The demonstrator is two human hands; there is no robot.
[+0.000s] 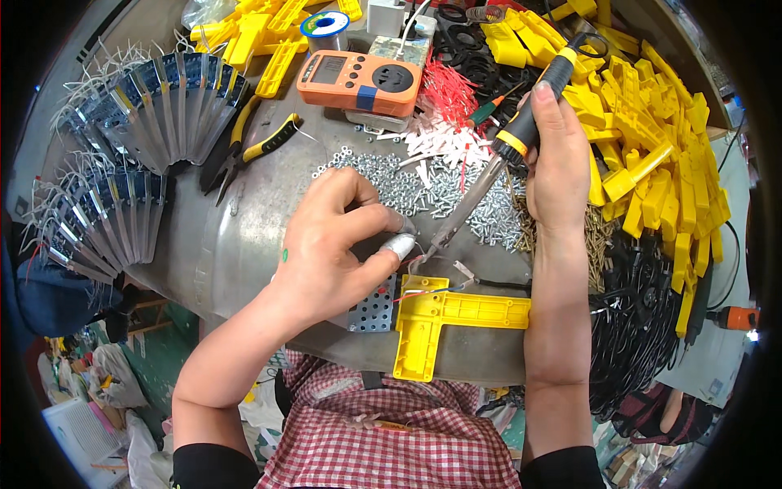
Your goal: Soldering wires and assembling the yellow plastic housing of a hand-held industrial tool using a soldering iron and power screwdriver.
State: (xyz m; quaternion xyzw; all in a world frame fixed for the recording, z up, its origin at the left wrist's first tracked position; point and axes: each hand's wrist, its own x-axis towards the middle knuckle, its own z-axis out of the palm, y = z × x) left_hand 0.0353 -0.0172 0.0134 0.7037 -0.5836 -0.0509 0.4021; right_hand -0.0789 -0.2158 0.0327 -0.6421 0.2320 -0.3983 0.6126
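My right hand (560, 167) is wrapped round the black and yellow handle of a soldering iron (479, 192), whose metal barrel slants down to the left. Close to its tip, my left hand (330, 240) has thumb and forefinger brought together, with a silvery wrap on the thumb. Whatever lies between those fingers is too small to make out. Below the tip rests a yellow T-shaped plastic housing (485, 310), with thin red and blue wires and a black cable end over its upper edge. A perforated metal plate (373, 311) lies partly beneath my left hand.
Nuts (389, 181) and silver screws (481, 208) lie in heaps beyond my hands. Yellow plastic parts (652, 155) are piled right, above black cables (627, 326). Fanned strip assemblies (175, 110), pliers (244, 152), an orange multimeter (358, 81) and a solder spool (326, 33) stand farther back.
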